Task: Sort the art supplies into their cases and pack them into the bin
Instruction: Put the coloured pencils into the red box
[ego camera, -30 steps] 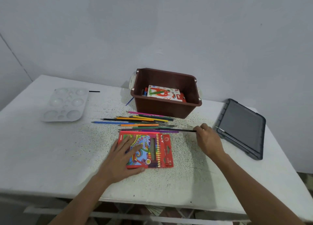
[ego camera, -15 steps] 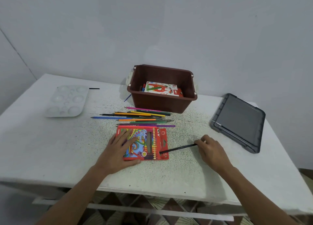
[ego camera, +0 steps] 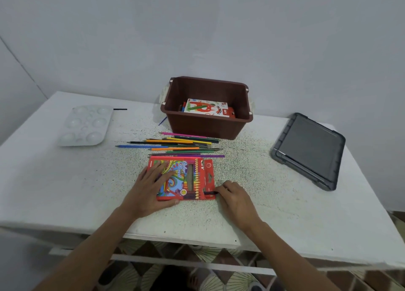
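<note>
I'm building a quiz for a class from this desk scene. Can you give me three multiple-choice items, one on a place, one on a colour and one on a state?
1. Where does the white plastic paint palette lie?
A. left part of the table
B. inside the bin
C. on the grey lid

2. What colour is the plastic bin?
A. blue
B. brown
C. yellow

3. What is the right hand doing?
A. resting open and empty
B. holding a dark pencil at the box's end
C. lifting the bin

Answers:
1 A: the palette sits far left on the table.
2 B: the bin is brown.
3 B: the right hand pinches the dark pencil at the red cardboard colour-pencil box, which the left hand presses flat.
</note>
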A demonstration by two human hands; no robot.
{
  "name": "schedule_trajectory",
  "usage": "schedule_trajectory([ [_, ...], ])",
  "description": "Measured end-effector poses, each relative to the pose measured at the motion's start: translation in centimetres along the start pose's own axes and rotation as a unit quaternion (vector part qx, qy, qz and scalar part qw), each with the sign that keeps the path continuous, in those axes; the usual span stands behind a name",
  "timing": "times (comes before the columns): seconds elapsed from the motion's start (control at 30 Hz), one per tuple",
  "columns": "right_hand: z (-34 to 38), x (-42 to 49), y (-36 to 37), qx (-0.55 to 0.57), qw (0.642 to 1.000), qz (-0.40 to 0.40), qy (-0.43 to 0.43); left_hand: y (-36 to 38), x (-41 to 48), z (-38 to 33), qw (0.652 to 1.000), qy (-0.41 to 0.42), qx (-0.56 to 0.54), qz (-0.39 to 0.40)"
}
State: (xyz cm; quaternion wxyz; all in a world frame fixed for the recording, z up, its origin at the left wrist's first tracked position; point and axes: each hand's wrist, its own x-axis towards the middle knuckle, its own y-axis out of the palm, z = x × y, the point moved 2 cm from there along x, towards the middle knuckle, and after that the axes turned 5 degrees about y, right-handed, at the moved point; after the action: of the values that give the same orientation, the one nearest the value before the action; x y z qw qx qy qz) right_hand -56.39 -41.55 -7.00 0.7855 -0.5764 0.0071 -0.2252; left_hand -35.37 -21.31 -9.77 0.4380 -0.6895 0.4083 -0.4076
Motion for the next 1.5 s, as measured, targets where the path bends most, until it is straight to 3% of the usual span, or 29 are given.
schedule_trajectory([
  [0.3,0.2,-0.3,0.2,0.035,0.999,0.004,-0.020,0.0,0.0,-0.1,1.000,0.001,0.004,-0.001],
  [0.5,-0.1,1.6,-1.1,0.068,0.997,0.028,0.026,-0.1,0.0,0.0,1.000,-0.003,-0.002,0.001],
  [0.93,-3.7,8.5,-2.4,-0.019,0.993,-0.001,0.115,-0.1,0.1,0.0,1.000,-0.006,-0.006,-0.004],
  [1.37,-3.7,13.2,-1.3,-0.106,0.982,0.105,0.112,-0.1,-0.2,-0.3,1.000,0.000,0.010,-0.010],
  [1.5,-3.4,13.5,-0.8,-0.145,0.975,0.106,0.135,0.0,-0.2,-0.4,1.000,-0.002,0.010,-0.012],
])
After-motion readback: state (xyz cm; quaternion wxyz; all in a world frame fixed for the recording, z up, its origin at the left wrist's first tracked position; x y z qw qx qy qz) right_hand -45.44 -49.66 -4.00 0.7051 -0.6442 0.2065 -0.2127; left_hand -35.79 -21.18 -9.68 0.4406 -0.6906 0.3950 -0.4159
